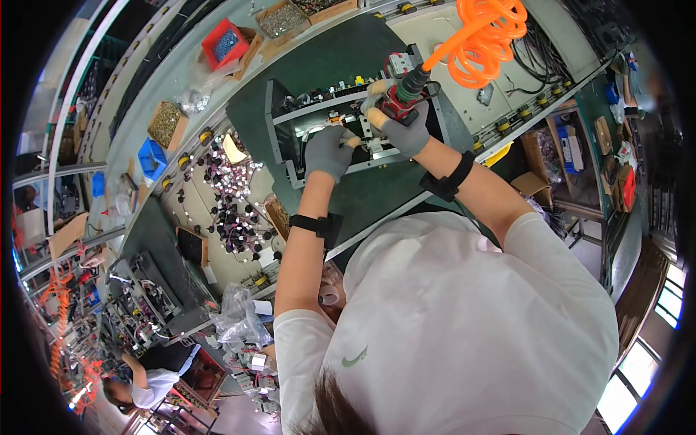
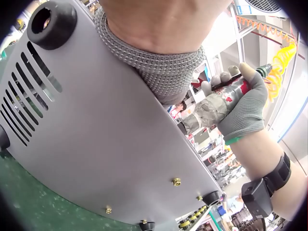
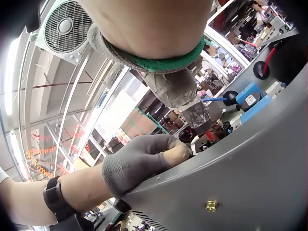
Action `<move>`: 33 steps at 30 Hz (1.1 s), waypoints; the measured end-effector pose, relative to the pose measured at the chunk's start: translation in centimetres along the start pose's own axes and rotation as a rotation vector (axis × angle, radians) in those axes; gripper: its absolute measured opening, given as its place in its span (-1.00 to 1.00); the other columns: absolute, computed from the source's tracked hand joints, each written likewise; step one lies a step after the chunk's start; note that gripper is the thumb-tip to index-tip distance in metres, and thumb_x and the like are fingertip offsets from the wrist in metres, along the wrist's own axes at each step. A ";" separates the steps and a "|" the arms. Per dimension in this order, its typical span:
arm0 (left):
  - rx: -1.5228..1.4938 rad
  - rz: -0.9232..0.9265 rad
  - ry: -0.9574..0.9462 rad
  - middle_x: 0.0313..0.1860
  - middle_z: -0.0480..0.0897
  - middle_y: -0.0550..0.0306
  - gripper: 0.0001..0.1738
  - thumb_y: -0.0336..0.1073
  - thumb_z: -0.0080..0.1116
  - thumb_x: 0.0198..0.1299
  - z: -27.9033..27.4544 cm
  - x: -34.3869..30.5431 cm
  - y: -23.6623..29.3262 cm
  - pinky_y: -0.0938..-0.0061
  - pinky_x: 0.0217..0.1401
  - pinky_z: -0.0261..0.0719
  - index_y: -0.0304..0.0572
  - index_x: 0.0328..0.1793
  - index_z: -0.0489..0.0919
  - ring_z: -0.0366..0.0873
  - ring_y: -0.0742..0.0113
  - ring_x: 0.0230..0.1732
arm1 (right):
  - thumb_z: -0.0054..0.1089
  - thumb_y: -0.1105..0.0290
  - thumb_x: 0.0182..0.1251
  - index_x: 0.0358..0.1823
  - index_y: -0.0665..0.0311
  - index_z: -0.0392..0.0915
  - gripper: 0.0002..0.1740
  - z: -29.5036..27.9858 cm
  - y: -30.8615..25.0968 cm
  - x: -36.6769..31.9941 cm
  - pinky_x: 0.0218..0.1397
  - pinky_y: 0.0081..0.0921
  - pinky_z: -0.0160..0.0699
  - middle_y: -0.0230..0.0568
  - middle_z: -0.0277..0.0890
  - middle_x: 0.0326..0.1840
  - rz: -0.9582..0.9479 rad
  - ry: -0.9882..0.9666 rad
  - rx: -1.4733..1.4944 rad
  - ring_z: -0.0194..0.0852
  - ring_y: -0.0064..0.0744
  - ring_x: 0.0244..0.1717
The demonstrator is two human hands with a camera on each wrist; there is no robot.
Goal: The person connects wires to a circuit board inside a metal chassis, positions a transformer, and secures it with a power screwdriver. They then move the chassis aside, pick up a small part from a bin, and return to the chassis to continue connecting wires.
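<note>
My right hand (image 1: 407, 136), in a grey glove with pale fingertips, grips a red and black air screwdriver (image 1: 397, 106). Its body is wrapped in silvery tape (image 2: 211, 109), and its tip points down into an open grey metal case (image 3: 240, 180). Close beside the tip, my gloved left hand (image 1: 330, 151) reaches over the case's near wall. In the right wrist view, the left thumb and fingers (image 3: 175, 155) bend in at the rim; what lies between them is hidden, and I cannot tell whether they pinch something. Blue parts (image 3: 255, 108) and wiring sit inside the case.
An orange coiled hose (image 1: 482, 43) rises from the screwdriver. The case stands on a dark green board (image 1: 362, 206). Left of it lie many small wired parts (image 1: 232, 181). Beyond are a red bin (image 1: 225, 43), a blue bin (image 1: 151, 159) and boxes of small hardware. Another person (image 1: 148, 384) sits at lower left.
</note>
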State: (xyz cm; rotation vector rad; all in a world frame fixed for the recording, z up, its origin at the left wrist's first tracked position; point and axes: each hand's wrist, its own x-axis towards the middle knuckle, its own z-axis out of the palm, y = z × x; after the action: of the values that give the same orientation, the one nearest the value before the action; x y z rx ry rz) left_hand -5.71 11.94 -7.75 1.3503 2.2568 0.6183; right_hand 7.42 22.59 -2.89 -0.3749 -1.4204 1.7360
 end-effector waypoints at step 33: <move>-0.040 -0.156 -0.247 -0.09 0.64 -0.02 -0.68 -0.17 0.16 0.08 -1.3 0.8 1.0 0.31 0.03 0.51 -0.08 -0.04 0.61 0.58 0.05 -0.05 | 0.25 0.65 0.03 -0.06 0.29 0.45 -0.61 1.6 0.3 -0.1 -0.19 -0.63 0.48 -0.42 0.45 -0.31 0.035 -0.068 0.008 0.44 -0.69 -0.28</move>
State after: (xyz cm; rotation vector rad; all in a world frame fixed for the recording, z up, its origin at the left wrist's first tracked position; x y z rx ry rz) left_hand -6.11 12.86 -6.26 1.1495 2.1130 0.4165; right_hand 6.26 21.40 -2.70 -0.3413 -1.4628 1.7966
